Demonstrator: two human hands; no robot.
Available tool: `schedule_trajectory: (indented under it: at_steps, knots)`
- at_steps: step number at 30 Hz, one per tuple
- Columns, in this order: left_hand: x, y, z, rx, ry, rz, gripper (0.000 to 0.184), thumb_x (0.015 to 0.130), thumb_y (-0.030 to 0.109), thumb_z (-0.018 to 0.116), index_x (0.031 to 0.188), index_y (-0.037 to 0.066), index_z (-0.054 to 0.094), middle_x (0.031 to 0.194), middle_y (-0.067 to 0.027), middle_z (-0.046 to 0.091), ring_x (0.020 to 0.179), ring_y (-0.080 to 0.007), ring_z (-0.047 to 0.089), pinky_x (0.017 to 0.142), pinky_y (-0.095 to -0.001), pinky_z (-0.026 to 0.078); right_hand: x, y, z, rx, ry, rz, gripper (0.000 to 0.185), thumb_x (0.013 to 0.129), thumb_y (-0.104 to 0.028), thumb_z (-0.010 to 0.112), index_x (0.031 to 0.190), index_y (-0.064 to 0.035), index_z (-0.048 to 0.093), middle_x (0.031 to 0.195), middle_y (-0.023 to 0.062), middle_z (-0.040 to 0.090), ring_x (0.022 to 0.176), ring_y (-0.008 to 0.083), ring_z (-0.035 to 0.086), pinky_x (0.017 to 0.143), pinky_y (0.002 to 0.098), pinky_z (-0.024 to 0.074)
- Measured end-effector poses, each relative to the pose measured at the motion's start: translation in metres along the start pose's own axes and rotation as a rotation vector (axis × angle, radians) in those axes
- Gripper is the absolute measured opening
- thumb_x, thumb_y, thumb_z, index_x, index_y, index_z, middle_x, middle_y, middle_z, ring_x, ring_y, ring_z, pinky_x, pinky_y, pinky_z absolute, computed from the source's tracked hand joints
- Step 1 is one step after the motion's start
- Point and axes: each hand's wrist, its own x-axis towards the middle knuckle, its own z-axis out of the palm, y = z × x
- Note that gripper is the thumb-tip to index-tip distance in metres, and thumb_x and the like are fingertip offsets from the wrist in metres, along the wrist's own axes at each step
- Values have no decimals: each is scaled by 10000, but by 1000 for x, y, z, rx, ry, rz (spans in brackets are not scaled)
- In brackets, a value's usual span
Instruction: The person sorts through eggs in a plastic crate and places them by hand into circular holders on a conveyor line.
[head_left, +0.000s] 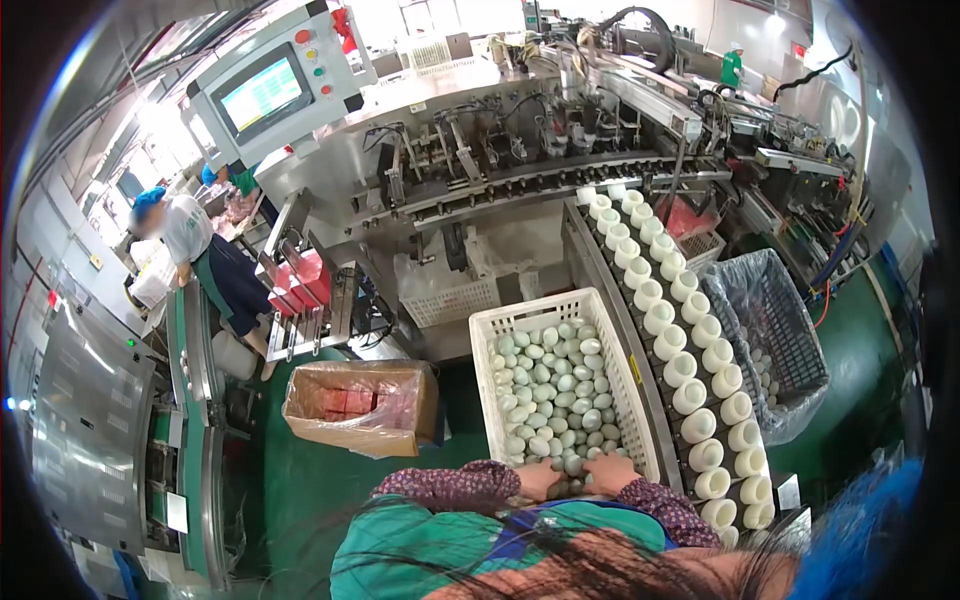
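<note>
A white plastic crate (480,375) full of pale green eggs (555,385) stands in front of me. At its near end, my left hand (540,479) is closed over eggs, its fingertips partly hidden among them. Close beside it on the right, my right hand (608,473) curls its fingers round eggs in the same corner. Both hands are low in the crate, a small gap between them. Just right of the crate runs a sloping conveyor (640,375) with two rows of white round cups (689,396).
A lined cardboard box (405,440) with red packets stands left of the crate. A black-lined basket (790,400) holding some eggs is beyond the conveyor. Machinery (480,150) with a control screen (262,97) rises ahead. A person (195,240) stands at the far left.
</note>
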Motion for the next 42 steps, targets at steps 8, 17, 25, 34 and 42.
schedule_trajectory:
  at_steps: [8, 17, 25, 34, 42]
  knots:
    - [22, -2, -10, 71, 24, 9, 649, 735, 274, 646, 1362, 124, 570, 963, -226, 702, 820, -361, 704, 699, -463, 580, 20, 3, 39, -69, 132, 185, 315, 756, -290, 719, 1038, -150, 728, 1054, 154, 675, 1019, 360, 655, 806, 473, 551]
    - [20, -4, -33, -333, -306, 82, 623, 847, 450, 600, 1374, 124, 538, 1140, -196, 685, 896, -311, 702, 612, -404, 593, 30, 19, 21, 36, -165, 15, 413, 783, -433, 665, 1088, -162, 732, 1146, 193, 674, 1020, 368, 672, 834, 490, 552]
    - [22, -13, -27, -206, -328, 213, 602, 841, 478, 637, 1268, 54, 631, 1192, -252, 668, 1092, -356, 647, 935, -404, 493, 29, 7, 26, 126, -168, -21, 590, 781, -610, 679, 1062, -94, 738, 1190, 243, 655, 1019, 376, 677, 826, 494, 547]
    - [-18, 36, -93, -572, -317, -65, 665, 818, 381, 753, 1316, -18, 564, 1104, -129, 693, 983, -183, 640, 875, -344, 503, 17, 17, -1, 537, 67, -110, 556, 685, -504, 747, 987, -39, 713, 731, 150, 687, 682, 309, 660, 625, 432, 515]
    - [11, 48, -106, -1391, 5, 77, 313, 895, 156, 655, 1190, 94, 568, 969, -7, 614, 835, -105, 610, 609, -280, 514, -133, 67, -74, 1469, 357, -99, 332, 861, -248, 718, 1144, -86, 652, 884, -25, 629, 740, 51, 579, 558, 209, 466]
